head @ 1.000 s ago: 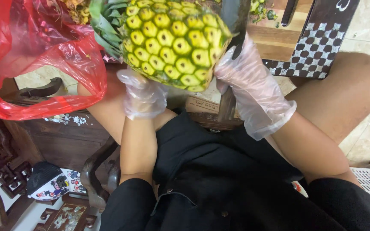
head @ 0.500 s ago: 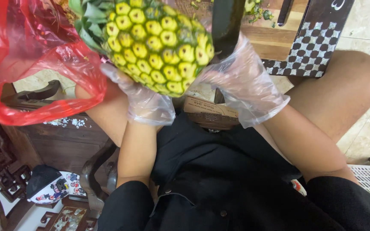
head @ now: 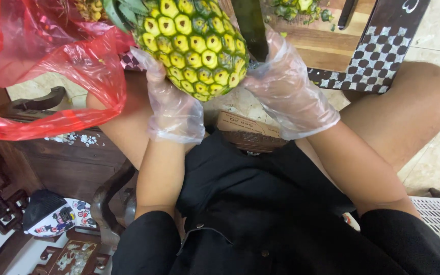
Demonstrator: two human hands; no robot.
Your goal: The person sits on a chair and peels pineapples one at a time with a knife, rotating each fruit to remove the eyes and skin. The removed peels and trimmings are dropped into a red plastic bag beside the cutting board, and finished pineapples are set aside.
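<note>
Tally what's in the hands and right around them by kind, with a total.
Gloved hands: 2, left and right
Pineapple: 1, held between both
Knife blade: 1, in the right hand
Red plastic bag: 1
Cardboard box: 1
Total: 6

There is one view only, from the person's head, looking steeply down past the chest to the lap. It sits very close: the pineapple fills twelve o'clock, the red bag ten, and the floor shows at three.
</note>
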